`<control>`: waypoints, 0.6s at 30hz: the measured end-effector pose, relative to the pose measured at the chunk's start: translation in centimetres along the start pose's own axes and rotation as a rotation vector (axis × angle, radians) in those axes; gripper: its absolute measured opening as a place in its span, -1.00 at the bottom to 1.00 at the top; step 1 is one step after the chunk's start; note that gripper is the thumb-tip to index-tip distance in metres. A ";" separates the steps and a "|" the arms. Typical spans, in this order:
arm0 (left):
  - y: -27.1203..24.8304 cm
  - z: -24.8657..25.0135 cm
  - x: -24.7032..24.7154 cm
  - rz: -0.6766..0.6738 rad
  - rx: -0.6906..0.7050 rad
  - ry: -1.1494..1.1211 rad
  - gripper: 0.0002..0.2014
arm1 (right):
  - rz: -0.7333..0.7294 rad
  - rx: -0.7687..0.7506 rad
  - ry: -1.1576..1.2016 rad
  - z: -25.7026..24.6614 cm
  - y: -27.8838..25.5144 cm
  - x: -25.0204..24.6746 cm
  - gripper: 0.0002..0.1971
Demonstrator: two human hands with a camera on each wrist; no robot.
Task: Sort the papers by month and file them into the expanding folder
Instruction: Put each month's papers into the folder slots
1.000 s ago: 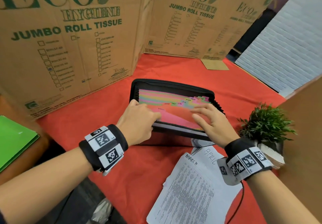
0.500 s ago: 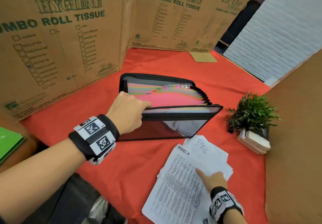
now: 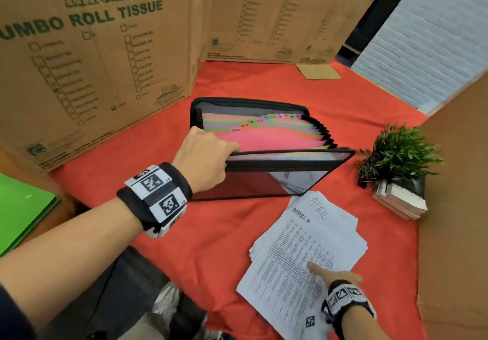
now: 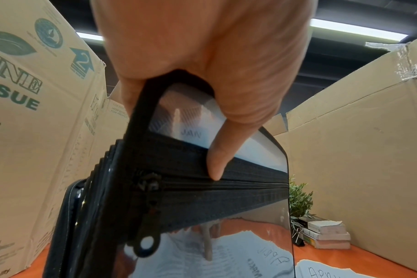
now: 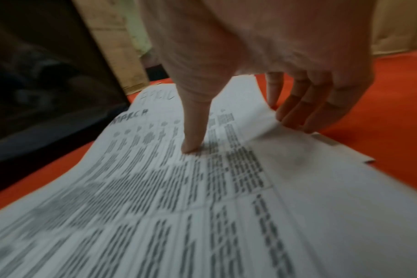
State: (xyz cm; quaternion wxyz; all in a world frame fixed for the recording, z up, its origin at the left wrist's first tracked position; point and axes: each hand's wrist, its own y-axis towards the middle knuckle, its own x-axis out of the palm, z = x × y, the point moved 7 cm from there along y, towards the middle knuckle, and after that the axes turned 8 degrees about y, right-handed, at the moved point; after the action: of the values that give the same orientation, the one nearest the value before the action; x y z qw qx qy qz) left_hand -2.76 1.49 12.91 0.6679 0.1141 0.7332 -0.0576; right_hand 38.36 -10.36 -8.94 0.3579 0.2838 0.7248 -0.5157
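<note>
Nearest the person, the right hand (image 3: 334, 276) is on the stack of papers (image 3: 303, 255) lying flat on the red tablecloth (image 3: 227, 234). In the right wrist view the thumb presses down on the top sheet while the other fingers (image 5: 298, 112) curl under its right edge, w/ that edge lifted a little: a pinch on the MARCH sheet (image 3: 287, 265), not yet off the pile. The stack's long axis runs from near-left to far-right, headings at the far end, toward the folder. The APRIL sheet (image 3: 320, 209) peeks out under it, skewed slightly; more sheets lie below, count unclear.

Further out, the left hand (image 3: 206, 154) grips the near-left top corner of the expanding folder (image 3: 264, 154), thumb on the outer face, fingers over the rim, pulling the front panel toward the person so the pockets fan open. The folder stands on its bottom edge, mouth up, long axis left-right across the table. Tabs read MAR, APR, MAY, JUN and on toward the back; a JAN tab (image 4: 191, 134) shows through the clear front in the left wrist view.

Progress, as a judgement: early. Pile looks ordered at least at the top (MARCH over APRIL); some paper seems to sit in the front pockets already, prob. the first months. March onward is left to file.
</note>
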 end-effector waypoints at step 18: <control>0.7 2.4 -0.6 0.057 -0.033 0.055 -0.67 | 0.042 -0.735 0.545 -0.1 0.7 -5.9 -0.83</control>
State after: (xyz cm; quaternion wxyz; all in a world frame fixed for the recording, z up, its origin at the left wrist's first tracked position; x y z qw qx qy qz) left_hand -0.26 1.55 13.32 0.6507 0.1255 0.7486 -0.0233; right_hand 42.29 -10.32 -4.53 0.2417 0.2779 0.9215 -0.1233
